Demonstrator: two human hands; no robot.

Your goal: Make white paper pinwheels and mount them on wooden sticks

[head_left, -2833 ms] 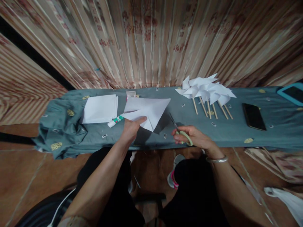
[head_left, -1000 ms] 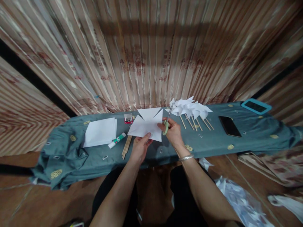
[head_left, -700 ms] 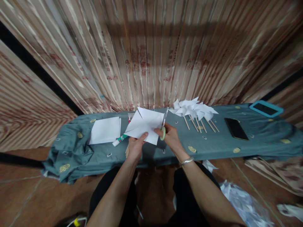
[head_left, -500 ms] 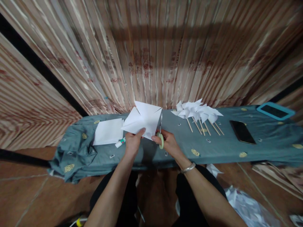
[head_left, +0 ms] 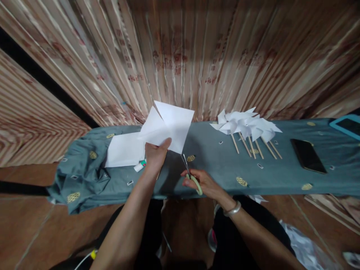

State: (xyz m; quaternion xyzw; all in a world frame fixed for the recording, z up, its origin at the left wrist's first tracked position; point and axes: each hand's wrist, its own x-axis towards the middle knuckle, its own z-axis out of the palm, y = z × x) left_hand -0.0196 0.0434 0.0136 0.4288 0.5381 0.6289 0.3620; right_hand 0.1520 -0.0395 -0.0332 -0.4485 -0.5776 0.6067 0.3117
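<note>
My left hand pinches the near edge of a white paper sheet, thumb on top, raised above the table. A slit runs in from the sheet's upper left corner. Just below the sheet's lower corner, my right hand grips light green scissors, their blades slightly parted and pointing up toward the paper, apart from it or barely at its corner. Under and left of my left hand lie a stack of white paper and a small white and green tube.
Several paper pinwheels on wooden sticks lie right of centre on the green cloth. Farther right are a black phone and a blue-framed tablet. A bag of white paper pieces sits on the floor; a striped curtain hangs behind.
The scissors have come down and away from the paper's right side, their blades now tilted left. My left hand has turned and lifted the sheet. The view has shifted left.
</note>
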